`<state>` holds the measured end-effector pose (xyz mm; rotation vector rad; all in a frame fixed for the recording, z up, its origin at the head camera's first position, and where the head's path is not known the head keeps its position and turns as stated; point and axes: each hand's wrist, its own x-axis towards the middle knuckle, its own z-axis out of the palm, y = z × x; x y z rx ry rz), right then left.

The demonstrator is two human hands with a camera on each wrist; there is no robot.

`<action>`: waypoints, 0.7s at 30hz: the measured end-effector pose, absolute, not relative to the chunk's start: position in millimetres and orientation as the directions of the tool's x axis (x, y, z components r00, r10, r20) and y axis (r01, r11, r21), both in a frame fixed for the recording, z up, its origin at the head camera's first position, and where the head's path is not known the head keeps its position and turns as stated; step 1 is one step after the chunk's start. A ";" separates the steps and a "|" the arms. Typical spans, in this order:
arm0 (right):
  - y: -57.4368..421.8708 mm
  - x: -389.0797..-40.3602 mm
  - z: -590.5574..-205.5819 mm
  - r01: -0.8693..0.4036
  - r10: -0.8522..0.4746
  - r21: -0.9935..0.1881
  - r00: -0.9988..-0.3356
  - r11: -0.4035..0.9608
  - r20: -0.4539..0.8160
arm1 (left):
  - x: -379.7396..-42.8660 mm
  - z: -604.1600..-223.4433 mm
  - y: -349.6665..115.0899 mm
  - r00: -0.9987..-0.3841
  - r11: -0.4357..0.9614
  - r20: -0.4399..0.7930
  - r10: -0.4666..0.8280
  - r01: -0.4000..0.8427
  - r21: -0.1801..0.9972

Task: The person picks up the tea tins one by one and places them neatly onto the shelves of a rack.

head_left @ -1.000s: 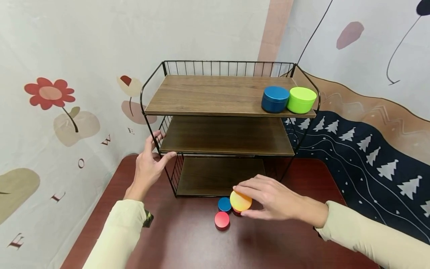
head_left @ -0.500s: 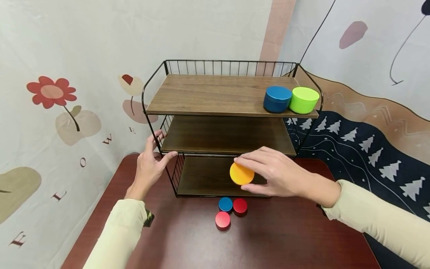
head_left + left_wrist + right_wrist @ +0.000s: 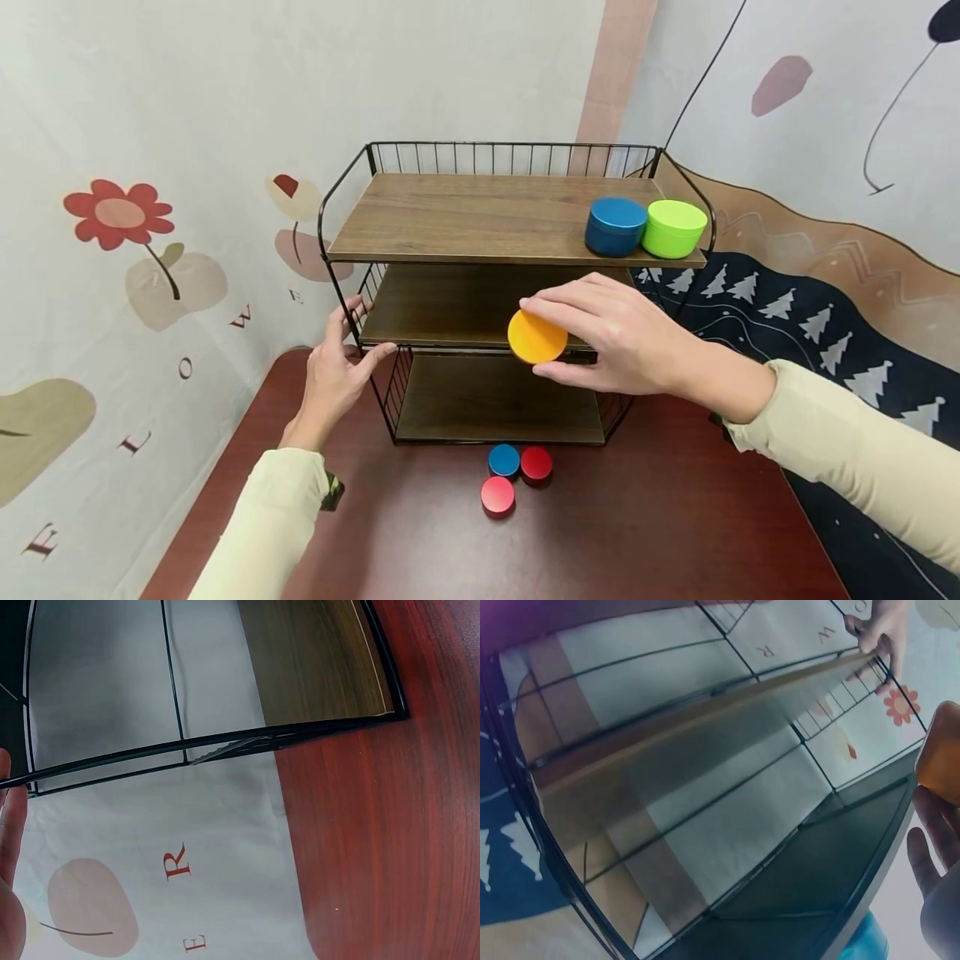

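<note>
My right hand (image 3: 626, 337) pinches a round orange-yellow tin (image 3: 534, 337) between thumb and fingers. The tin hangs in front of the middle level of a three-tier shelf rack (image 3: 450, 221) with brown boards and a black wire frame. In the right wrist view the tin (image 3: 943, 761) shows at the right edge beside the fingertips. With my left hand (image 3: 333, 383) I grip the rack's left front post at the middle board, thumb on the board's front edge. Only part of that hand (image 3: 10, 847) shows in the left wrist view.
On the top board's right end sit a larger blue tin (image 3: 615, 227) and a lime-green tin (image 3: 674, 229), side by side. A small blue tin (image 3: 504, 460), a red tin (image 3: 536, 465) and a pinkish-red tin (image 3: 497, 496) stand on the dark red table (image 3: 600, 533) before the rack.
My right hand has lifted the orange-yellow tin from above the small tins up to the middle board's height, uncovering the red tin. The left hand keeps its grip on the rack.
</note>
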<state>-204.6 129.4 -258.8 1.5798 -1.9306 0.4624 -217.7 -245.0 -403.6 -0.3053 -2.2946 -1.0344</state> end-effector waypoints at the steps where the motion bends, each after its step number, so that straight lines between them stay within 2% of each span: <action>1: 128.9 -205.2 -256.3 -0.967 -0.757 0.103 -0.114 0.233 0.643 | -217.2 -403.7 -245.3 -0.795 0.671 0.606 -0.033 0.431 0.603; 10: 129.6 -210.9 -234.6 -0.952 -0.729 0.160 -0.086 0.262 0.679 | -215.5 -403.9 -244.5 -0.796 0.673 0.605 -0.026 0.434 0.599; 21: 135.8 -221.4 -214.9 -0.925 -0.719 0.179 -0.129 0.335 0.683 | -216.3 -402.6 -244.4 -0.796 0.675 0.604 -0.031 0.429 0.600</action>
